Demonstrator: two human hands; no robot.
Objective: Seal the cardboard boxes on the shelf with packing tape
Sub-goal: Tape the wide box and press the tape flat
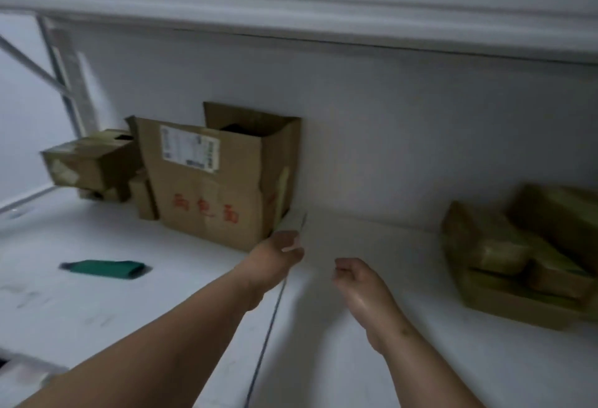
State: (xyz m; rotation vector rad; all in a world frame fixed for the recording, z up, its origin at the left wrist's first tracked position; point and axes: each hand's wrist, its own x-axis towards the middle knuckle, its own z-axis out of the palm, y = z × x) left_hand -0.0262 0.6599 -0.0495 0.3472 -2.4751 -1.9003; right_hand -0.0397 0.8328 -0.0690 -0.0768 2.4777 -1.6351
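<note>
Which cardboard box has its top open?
The big box with red writing and a white label, standing by the left hand. Its flaps stand up; the smaller box to its left looks mostly closed.

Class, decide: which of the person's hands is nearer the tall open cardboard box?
Left. The left hand sits at the tall open box's lower right corner; the right hand hangs farther right, over bare shelf.

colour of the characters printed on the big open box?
Red, on the big open box front; head view.
</note>
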